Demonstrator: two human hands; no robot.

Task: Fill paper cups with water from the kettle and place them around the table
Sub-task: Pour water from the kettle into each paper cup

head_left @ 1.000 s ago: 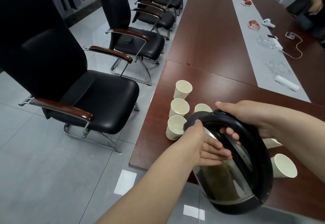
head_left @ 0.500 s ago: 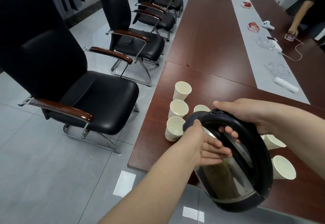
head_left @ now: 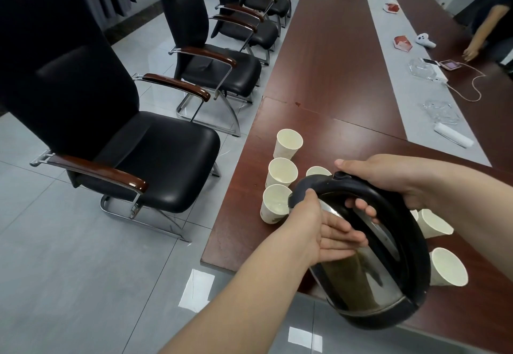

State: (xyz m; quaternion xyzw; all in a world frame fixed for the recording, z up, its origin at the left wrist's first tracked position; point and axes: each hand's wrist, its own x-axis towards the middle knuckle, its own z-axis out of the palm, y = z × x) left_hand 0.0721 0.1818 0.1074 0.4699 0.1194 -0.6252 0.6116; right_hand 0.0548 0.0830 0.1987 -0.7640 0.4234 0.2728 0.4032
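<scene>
A long dark-red desk (head_left: 333, 62) runs away from the wearer, with a grey strip (head_left: 394, 56) down its middle. A row of black chairs (head_left: 155, 159) lines its left side.

At the near end, a steel kettle (head_left: 369, 278) with black trim is tipped forward and to the left above the desk edge. Its black front end sits at the rim of the nearest cup (head_left: 273, 206).

The hands are both on the kettle. The right hand (head_left: 402, 178) is wrapped round the black handle from above. The left hand (head_left: 324, 231) lies flat against the steel side with its fingers straight and its thumb up by the lid.

Behind the nearest cup, a second cup (head_left: 281, 171) and a third cup (head_left: 288, 142) stand upright in a line near the desk's left edge. A fourth cup (head_left: 317, 171) is half hidden by the kettle. Two more cups (head_left: 448, 267) stand right of the kettle.

Further along the desk, another person's arm (head_left: 483, 31) reaches toward a small pink device (head_left: 447, 64) with a cable.
</scene>
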